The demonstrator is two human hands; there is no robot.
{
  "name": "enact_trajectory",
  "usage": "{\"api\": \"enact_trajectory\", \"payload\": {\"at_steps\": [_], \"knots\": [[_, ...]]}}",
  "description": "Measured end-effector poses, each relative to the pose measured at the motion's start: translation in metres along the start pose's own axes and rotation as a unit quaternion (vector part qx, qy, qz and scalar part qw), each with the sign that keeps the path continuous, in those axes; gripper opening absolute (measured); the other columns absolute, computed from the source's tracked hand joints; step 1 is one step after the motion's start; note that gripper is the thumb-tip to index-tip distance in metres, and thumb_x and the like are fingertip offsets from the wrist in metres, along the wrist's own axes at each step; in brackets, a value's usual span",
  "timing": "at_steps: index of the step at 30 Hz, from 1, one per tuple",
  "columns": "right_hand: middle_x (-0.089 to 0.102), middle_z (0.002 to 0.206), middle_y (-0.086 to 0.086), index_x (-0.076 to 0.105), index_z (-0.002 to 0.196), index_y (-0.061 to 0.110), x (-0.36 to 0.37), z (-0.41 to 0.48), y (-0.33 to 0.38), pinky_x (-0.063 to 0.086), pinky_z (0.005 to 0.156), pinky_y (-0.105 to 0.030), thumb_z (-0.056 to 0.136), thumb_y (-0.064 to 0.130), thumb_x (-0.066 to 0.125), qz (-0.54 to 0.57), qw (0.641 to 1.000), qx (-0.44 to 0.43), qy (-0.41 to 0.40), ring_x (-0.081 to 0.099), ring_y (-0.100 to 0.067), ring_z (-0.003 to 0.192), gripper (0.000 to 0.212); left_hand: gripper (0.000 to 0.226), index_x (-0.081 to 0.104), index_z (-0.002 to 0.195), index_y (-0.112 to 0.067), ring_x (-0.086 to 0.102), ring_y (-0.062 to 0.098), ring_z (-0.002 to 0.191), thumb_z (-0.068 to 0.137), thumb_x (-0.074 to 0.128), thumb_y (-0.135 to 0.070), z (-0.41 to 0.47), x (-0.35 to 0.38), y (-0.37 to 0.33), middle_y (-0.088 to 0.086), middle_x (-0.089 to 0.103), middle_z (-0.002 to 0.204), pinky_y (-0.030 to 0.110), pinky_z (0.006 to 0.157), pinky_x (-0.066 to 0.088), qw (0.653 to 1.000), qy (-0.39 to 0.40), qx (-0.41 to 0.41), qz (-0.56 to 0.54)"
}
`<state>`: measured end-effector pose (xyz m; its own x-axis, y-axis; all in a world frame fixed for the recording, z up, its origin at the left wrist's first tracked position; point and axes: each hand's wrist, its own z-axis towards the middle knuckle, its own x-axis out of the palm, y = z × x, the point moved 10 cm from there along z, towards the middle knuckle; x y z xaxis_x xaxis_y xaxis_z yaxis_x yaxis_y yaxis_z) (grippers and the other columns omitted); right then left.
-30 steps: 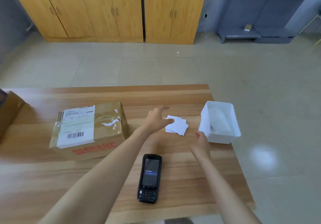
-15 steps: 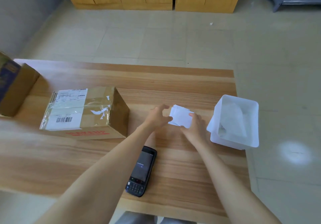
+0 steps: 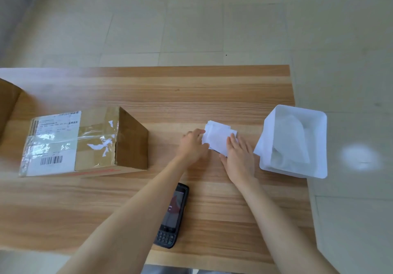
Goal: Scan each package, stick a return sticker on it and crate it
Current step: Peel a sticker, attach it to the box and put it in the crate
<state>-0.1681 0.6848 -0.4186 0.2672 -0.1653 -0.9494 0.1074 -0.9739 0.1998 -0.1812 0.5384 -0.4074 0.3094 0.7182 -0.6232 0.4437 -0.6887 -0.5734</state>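
A taped cardboard package (image 3: 85, 142) with a white barcode label lies on the left of the wooden table (image 3: 148, 86). A small stack of white stickers (image 3: 218, 137) lies in the middle right. My left hand (image 3: 192, 146) pinches the stack's left edge with curled fingers. My right hand (image 3: 239, 156) lies flat on the stack's right side, fingers straight. A black handheld scanner (image 3: 173, 216) rests on the table near the front edge, partly under my left forearm.
A white plastic bin (image 3: 319, 146) with crumpled white paper inside overhangs the table's right edge. A second cardboard box (image 3: 7, 101) shows at the far left. Beyond the table is tiled floor.
Both hands have come together onto the sticker stack; the right hand moved from the bin's corner onto it. The camera has tilted further down, so the cabinets left the view.
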Motion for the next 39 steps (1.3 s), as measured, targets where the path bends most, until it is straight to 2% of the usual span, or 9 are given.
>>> {"api": "enact_trajectory", "payload": {"at_steps": [7,12,17,19,23,27,31,35,39], "knots": [[0.050,0.141,-0.009,0.059,0.124,0.004,-0.007,-0.002,0.007,0.023,0.112,-0.040,0.100,0.020,0.044,0.005,1.000,-0.026,-0.015,0.036,-0.029,0.137,0.033,0.051,0.048,0.135,-0.016,0.044,0.025,0.122,0.086,0.060,-0.015,-0.001,-0.004,0.000,0.009,0.052,0.128,0.032,0.098,0.037,1.000,0.008,-0.006,-0.006],[0.067,0.090,-0.005,0.062,0.082,0.013,-0.032,-0.003,0.007,0.037,0.085,-0.033,0.088,-0.001,0.050,0.023,0.998,0.003,-0.053,0.060,-0.028,0.095,0.019,0.051,0.047,0.136,-0.018,0.044,0.024,0.125,0.086,0.059,-0.016,-0.005,-0.007,-0.004,0.009,0.050,0.133,0.035,0.099,0.040,1.000,0.017,-0.003,-0.025],[0.056,0.056,-0.004,0.055,0.057,0.011,-0.068,0.000,0.003,0.040,0.055,-0.029,0.054,-0.016,0.076,0.021,0.991,0.037,-0.130,0.054,-0.025,0.051,0.034,0.050,0.046,0.136,-0.017,0.042,0.023,0.129,0.088,0.059,-0.015,-0.010,-0.017,-0.012,0.009,0.046,0.139,0.035,0.101,0.041,0.998,0.013,0.016,-0.051],[0.056,0.056,-0.006,0.055,0.061,0.008,-0.080,0.000,-0.001,0.034,0.053,-0.029,0.061,-0.017,0.071,0.079,0.984,0.042,-0.153,0.047,-0.025,0.048,0.030,0.052,0.045,0.137,-0.017,0.040,0.023,0.131,0.088,0.060,-0.014,-0.012,-0.021,-0.018,0.008,0.045,0.141,0.030,0.099,0.038,0.998,0.009,0.031,-0.062],[0.061,0.074,-0.007,0.060,0.083,0.005,-0.093,-0.002,-0.014,0.036,0.060,-0.033,0.095,0.008,0.047,0.323,0.929,0.104,-0.151,0.051,-0.023,0.069,0.018,0.056,0.039,0.140,-0.018,0.041,0.021,0.129,0.088,0.060,-0.013,-0.019,-0.032,-0.036,0.007,0.043,0.142,0.025,0.087,0.036,0.993,0.006,0.055,-0.105],[0.065,0.089,-0.002,0.065,0.098,0.006,-0.105,-0.005,-0.008,0.043,0.073,-0.026,0.095,0.013,0.050,0.446,0.879,0.124,-0.111,0.061,-0.017,0.083,0.017,0.060,0.036,0.143,-0.017,0.045,0.020,0.125,0.089,0.062,-0.014,-0.030,-0.050,-0.058,0.005,0.045,0.140,0.024,0.089,0.036,0.989,-0.010,0.089,-0.118],[0.063,0.084,0.000,0.064,0.100,0.008,-0.121,-0.014,0.005,0.046,0.072,-0.028,0.095,0.013,0.051,0.493,0.858,0.116,-0.080,0.057,-0.008,0.066,0.015,0.053,0.044,0.138,-0.015,0.049,0.018,0.118,0.089,0.062,-0.015,-0.045,-0.068,-0.077,0.002,0.053,0.128,0.025,0.090,0.038,0.981,-0.010,0.139,-0.137],[0.063,0.109,-0.002,0.057,0.122,0.010,-0.121,-0.028,0.016,0.049,0.073,-0.024,0.091,0.015,0.062,0.595,0.788,0.150,-0.050,0.062,-0.015,0.092,0.032,0.033,0.058,0.123,-0.007,0.059,0.017,0.085,0.090,0.056,-0.006,-0.062,-0.085,-0.079,0.006,0.063,0.096,0.022,0.068,0.048,0.962,-0.013,0.148,-0.228],[0.070,0.097,-0.006,0.065,0.105,0.008,-0.105,-0.051,0.052,0.051,0.066,-0.019,0.090,0.012,0.064,0.666,0.730,0.149,0.046,0.067,-0.014,0.080,0.016,0.027,0.058,0.117,-0.002,0.059,0.013,0.075,0.091,0.054,-0.002,-0.075,-0.097,-0.064,0.001,0.063,0.087,0.022,0.064,0.051,0.938,-0.029,0.112,-0.327]]}}
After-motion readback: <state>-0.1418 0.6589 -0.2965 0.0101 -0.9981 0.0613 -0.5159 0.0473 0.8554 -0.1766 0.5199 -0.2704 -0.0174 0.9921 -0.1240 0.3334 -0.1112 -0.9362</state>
